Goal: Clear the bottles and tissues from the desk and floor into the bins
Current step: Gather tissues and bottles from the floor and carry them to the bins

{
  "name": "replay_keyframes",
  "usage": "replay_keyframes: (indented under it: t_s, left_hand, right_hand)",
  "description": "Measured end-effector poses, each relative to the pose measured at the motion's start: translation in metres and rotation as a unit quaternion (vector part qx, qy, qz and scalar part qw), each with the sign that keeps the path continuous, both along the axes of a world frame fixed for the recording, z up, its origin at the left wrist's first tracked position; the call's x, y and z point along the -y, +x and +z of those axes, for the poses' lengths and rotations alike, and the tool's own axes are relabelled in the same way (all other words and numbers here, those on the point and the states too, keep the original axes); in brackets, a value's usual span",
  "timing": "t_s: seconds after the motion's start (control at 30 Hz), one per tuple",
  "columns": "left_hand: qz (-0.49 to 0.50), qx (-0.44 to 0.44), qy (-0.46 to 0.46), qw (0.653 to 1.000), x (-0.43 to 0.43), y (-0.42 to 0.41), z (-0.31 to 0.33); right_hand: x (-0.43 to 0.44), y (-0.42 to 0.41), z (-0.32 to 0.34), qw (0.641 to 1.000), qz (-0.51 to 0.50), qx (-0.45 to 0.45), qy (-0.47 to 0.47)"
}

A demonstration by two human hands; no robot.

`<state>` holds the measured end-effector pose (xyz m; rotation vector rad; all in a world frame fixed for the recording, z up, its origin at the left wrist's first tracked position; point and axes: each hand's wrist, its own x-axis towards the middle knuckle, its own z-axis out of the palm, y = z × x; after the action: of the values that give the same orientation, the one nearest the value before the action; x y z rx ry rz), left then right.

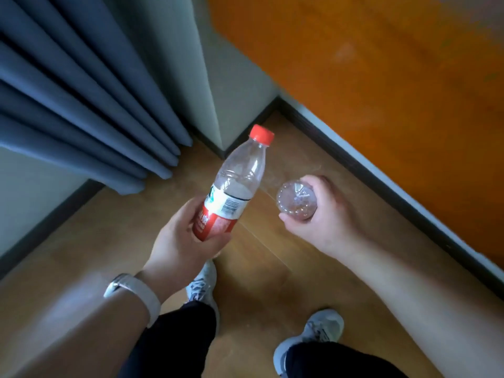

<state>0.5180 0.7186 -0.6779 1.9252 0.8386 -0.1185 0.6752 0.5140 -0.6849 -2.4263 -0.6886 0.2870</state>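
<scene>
My left hand [180, 238] grips the lower part of a clear plastic bottle [240, 175] with a red cap and a red and white label; its cap points up and away from me. My right hand [321, 214] is closed around a second clear bottle [296, 200], of which only the round base shows, turned toward me. Both bottles are held above a wooden floor [272, 268]. No bin or tissue is in view.
Blue curtains [81, 105] hang at the left down to the floor. A pale wall corner [218, 77] stands ahead and an orange wall [381, 91] with a dark skirting board runs along the right. My two grey shoes [311, 336] stand on the floor below.
</scene>
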Motion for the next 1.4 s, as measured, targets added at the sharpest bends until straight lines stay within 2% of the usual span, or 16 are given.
replay_keyframes:
  t_s: [0.3, 0.53, 0.83, 1.0, 1.17, 1.4]
  left_hand:
    - [0.045, 0.067, -0.011, 0.997, 0.019, -0.010, 0.213]
    - [0.068, 0.131, -0.027, 0.989, 0.042, 0.013, 0.317]
    - [-0.007, 0.190, -0.070, 0.979, 0.045, 0.065, 0.380]
    - [-0.106, 0.223, -0.093, 0.965, 0.027, 0.098, 0.396]
    - [-0.237, 0.233, -0.126, 0.935, 0.015, 0.120, 0.412]
    - [-0.347, 0.219, -0.202, 0.889, 0.044, 0.128, 0.435]
  right_hand:
    - [-0.007, -0.028, 0.211, 0.996, 0.027, -0.004, 0.086]
    - [0.023, -0.014, 0.329, 0.986, 0.050, 0.010, 0.161]
    - [0.031, 0.002, 0.414, 0.984, -0.027, 0.030, 0.172]
    - [0.029, -0.010, 0.441, 0.984, -0.114, 0.045, 0.131]
    - [0.025, -0.039, 0.462, 0.947, -0.285, 0.008, 0.152]
    - [0.048, -0.090, 0.495, 0.898, -0.411, 0.039, 0.155]
